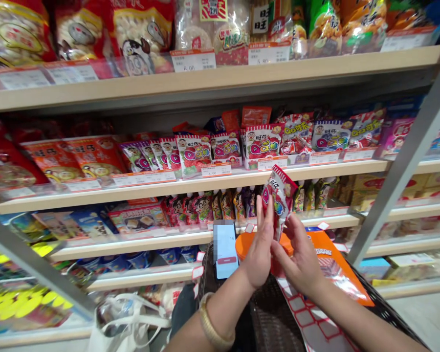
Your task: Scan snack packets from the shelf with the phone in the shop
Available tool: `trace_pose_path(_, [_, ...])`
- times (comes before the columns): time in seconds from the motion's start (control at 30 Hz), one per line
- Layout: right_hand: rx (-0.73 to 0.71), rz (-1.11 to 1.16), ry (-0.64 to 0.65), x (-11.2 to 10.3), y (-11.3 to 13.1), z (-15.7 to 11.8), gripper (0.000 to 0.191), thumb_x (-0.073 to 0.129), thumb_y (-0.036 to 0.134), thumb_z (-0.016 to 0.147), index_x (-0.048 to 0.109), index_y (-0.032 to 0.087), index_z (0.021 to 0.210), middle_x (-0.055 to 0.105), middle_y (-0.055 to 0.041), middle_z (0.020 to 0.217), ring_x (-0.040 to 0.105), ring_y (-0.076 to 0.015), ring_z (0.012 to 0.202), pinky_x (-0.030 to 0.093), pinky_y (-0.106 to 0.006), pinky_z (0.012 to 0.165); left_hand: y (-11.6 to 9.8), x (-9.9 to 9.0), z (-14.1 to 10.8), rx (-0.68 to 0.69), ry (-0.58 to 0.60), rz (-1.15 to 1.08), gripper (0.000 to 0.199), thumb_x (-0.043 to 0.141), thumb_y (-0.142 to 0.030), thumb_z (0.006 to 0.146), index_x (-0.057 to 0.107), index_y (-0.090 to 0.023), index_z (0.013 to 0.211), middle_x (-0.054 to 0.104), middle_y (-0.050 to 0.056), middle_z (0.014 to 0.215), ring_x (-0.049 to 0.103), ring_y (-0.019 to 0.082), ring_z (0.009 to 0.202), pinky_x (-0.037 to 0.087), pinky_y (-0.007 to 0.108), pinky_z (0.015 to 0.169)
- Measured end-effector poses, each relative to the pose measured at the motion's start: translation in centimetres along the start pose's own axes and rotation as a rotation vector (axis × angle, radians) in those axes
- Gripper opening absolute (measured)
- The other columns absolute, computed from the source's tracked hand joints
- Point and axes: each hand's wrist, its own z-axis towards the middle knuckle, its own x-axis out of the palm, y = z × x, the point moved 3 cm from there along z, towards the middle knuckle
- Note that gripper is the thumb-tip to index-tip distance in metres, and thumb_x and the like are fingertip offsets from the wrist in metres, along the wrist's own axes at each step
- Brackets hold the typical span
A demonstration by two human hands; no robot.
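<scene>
Upright and slightly tilted, a small red and white gummy candy packet (278, 193) is between my two hands, in front of the shelves. My left hand (259, 249) presses its straight fingers along the packet's left side. On the lower right, my right hand (298, 254) grips the packet's edge with curled fingers. Under my hands is a dark woven basket (275, 313) holding an orange-lidded tub (245, 243), an orange snack package (339, 266) and a phone (226, 266) with a lit screen. Similar gummy candy packets (194, 154) stand in a row on the shelf behind.
Above, a shelf (220, 78) carries large snack bags (143, 39). Below the candy row stand small spouted pouches (201, 208). Grey metal posts (403, 161) slant at both sides. A white bag (122, 325) is at lower left.
</scene>
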Motion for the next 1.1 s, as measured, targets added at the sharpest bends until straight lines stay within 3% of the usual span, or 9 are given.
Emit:
trace_pose_path(0.07, [0.099, 0.137, -0.043, 0.2, -0.2, 0.4, 0.05, 0.056, 0.03, 0.095, 0.041, 0.029, 0.143, 0.061, -0.0096, 0.13, 0.063, -0.0215, 0.114, 0.056, -0.036, 0.093, -0.7, 0.3, -0.1, -0.015, 0.026, 0.113, 0.054, 0.025, -0.049, 0.101, 0.023, -0.038, 0.153, -0.009, -0.01, 0.166, -0.007, 0.019, 0.153, 0.005, 0.036, 0.126])
trace_pose_path(0.17, [0.228, 0.266, -0.112, -0.3, -0.5, 1.8, 0.033, 0.057, 0.032, 0.094, 0.055, 0.026, 0.126, 0.069, -0.0085, 0.115, 0.068, -0.0202, 0.101, 0.058, -0.034, 0.087, -1.6, -0.3, 0.2, 0.034, -0.073, 0.252, 0.051, 0.046, -0.044, 0.096, 0.042, -0.036, 0.146, -0.003, -0.006, 0.168, 0.0, 0.026, 0.154, 0.005, 0.04, 0.125])
trace_pose_path(0.3, [0.344, 0.43, -0.059, -1.6, -0.7, 4.3, 0.031, 0.06, 0.036, 0.092, 0.059, 0.025, 0.121, 0.071, -0.0085, 0.112, 0.071, -0.0208, 0.094, 0.061, -0.035, 0.079, -2.6, -2.4, 1.5, 0.113, -0.293, 0.323, 0.037, 0.061, -0.025, 0.087, 0.07, -0.031, 0.122, 0.047, 0.007, 0.148, 0.044, 0.027, 0.138, 0.028, 0.039, 0.119])
trace_pose_path(0.4, [0.325, 0.449, -0.057, -2.5, -1.0, 6.7, 0.034, 0.064, 0.037, 0.088, 0.056, 0.025, 0.118, 0.073, -0.0073, 0.101, 0.071, -0.0193, 0.084, 0.061, -0.031, 0.068, -3.8, -3.9, 3.5, 0.194, -0.285, 0.381, 0.035, 0.06, -0.017, 0.084, 0.074, -0.029, 0.113, 0.067, 0.007, 0.112, 0.062, 0.021, 0.107, 0.047, 0.033, 0.1])
trace_pose_path(0.53, [0.218, 0.321, -0.15, -3.2, -1.7, 11.5, 0.031, 0.07, 0.034, 0.08, 0.049, 0.026, 0.1, 0.068, 0.001, 0.081, 0.069, -0.0153, 0.068, 0.055, -0.026, 0.06, -5.8, -5.5, 7.8, 0.314, -0.219, 0.467, 0.034, 0.063, -0.016, 0.081, 0.075, -0.029, 0.111, 0.068, 0.006, 0.104, 0.064, 0.018, 0.094, 0.054, 0.027, 0.081])
trace_pose_path(0.63, [0.126, 0.089, -0.155, -3.0, -2.1, 16.0, 0.018, 0.067, 0.029, 0.078, 0.052, 0.023, 0.085, 0.066, -0.0001, 0.078, 0.067, -0.0156, 0.07, 0.052, -0.027, 0.064, -7.1, -6.8, 11.9, 0.381, -0.216, 0.568, 0.033, 0.065, -0.015, 0.079, 0.076, -0.026, 0.109, 0.071, 0.006, 0.105, 0.065, 0.018, 0.093, 0.053, 0.029, 0.085])
trace_pose_path(0.77, [0.133, -0.235, -0.127, -2.1, -3.1, 20.7, 0.006, 0.058, 0.023, 0.081, 0.063, 0.019, 0.083, 0.069, -0.0029, 0.077, 0.064, -0.0164, 0.067, 0.051, -0.029, 0.068, -7.5, -8.2, 17.0, 0.35, -0.221, 0.717, 0.038, 0.065, -0.01, 0.078, 0.074, -0.021, 0.114, 0.074, 0.007, 0.109, 0.067, 0.018, 0.088, 0.053, 0.029, 0.084])
trace_pose_path(0.9, [0.152, -0.362, -0.075, -1.4, -4.5, 22.7, 0.02, 0.056, 0.018, 0.08, 0.074, 0.018, 0.087, 0.073, -0.0036, 0.074, 0.064, -0.0182, 0.068, 0.051, -0.031, 0.073, -6.8, -9.3, 19.8, 0.223, -0.195, 0.826, 0.047, 0.063, -0.005, 0.076, 0.07, -0.019, 0.121, 0.076, 0.009, 0.108, 0.071, 0.021, 0.089, 0.054, 0.032, 0.085])
trace_pose_path(1.1, [0.135, -0.469, 0.007, -1.2, -5.9, 23.2, 0.028, 0.059, 0.014, 0.075, 0.078, 0.02, 0.094, 0.076, -0.0039, 0.081, 0.067, -0.0196, 0.074, 0.051, -0.031, 0.079, -6.2, -10.0, 20.8, 0.14, -0.183, 0.916, 0.052, 0.064, -0.005, 0.075, 0.068, -0.018, 0.124, 0.078, 0.009, 0.1, 0.072, 0.022, 0.084, 0.053, 0.033, 0.086])
